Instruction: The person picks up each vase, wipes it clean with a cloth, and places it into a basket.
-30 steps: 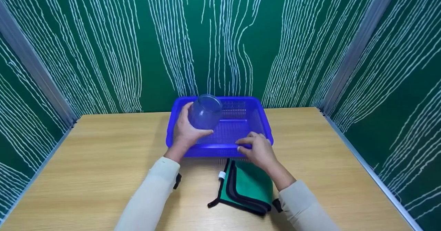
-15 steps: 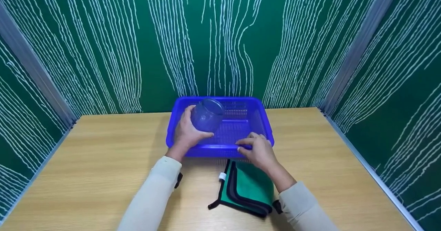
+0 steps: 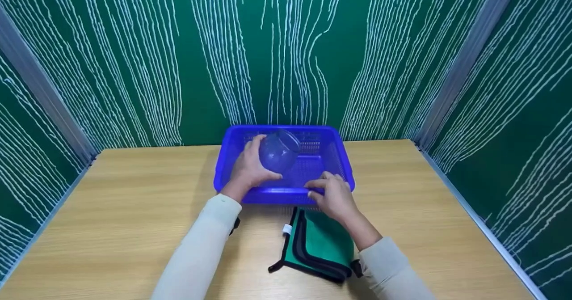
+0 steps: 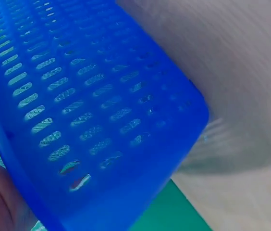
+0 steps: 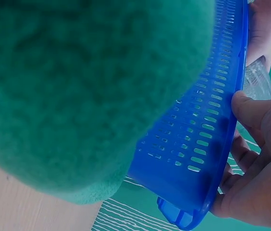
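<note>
My left hand (image 3: 251,169) grips a round clear glass jar (image 3: 279,153) from its left side, fingers behind and thumb in front. The jar is tilted, its mouth toward the upper right, inside a blue perforated plastic basket (image 3: 268,196). Whether its base touches the basket floor is hard to tell. At the basket's front right, my right hand (image 3: 334,196) pinches the rim, thumb outside and fingers inside, as the right wrist view also shows. A folded green cloth (image 3: 328,239) with black edging lies below that hand. In the left wrist view, the basket wall (image 4: 102,96) hides most of the jar.
The wooden table (image 3: 134,228) carries the basket near its back edge, close to a green wall (image 3: 205,67) with white wavy lines. Metal posts (image 3: 464,58) stand at the back corners. The cloth has a white tag (image 3: 287,229) and a black loop.
My left hand has moved slightly right and down with the jar, which now tilts more to the right and sits lower in the basket. The right hand stays on the rim.
</note>
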`<state>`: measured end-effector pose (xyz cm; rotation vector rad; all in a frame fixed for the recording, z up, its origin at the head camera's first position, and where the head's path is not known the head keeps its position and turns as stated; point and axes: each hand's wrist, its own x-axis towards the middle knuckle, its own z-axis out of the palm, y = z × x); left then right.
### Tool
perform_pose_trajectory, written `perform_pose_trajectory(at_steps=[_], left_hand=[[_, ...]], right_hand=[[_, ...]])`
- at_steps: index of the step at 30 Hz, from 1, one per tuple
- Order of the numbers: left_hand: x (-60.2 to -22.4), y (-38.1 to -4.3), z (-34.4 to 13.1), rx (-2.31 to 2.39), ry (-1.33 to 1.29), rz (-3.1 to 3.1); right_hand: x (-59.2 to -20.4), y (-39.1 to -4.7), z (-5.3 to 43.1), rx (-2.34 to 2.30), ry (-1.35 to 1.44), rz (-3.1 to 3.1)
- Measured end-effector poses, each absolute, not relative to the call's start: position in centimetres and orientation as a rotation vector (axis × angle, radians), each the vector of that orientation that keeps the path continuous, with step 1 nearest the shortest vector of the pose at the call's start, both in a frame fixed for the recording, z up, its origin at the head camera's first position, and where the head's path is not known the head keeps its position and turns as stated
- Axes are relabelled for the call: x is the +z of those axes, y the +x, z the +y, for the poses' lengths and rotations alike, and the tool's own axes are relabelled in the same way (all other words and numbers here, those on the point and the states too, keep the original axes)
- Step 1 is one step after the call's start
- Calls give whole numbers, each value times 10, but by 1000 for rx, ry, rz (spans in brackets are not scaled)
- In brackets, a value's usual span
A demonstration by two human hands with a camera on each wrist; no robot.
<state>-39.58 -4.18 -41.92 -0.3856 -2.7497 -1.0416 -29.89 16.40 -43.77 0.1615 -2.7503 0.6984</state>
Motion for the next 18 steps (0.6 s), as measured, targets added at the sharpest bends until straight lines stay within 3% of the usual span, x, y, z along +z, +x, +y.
perform_pose_trajectory(at_steps=[18], left_hand=[[-417,-391,-4,-809,-566,-2892]], right_hand=[[-435,-296,161,664,135,-2776]])
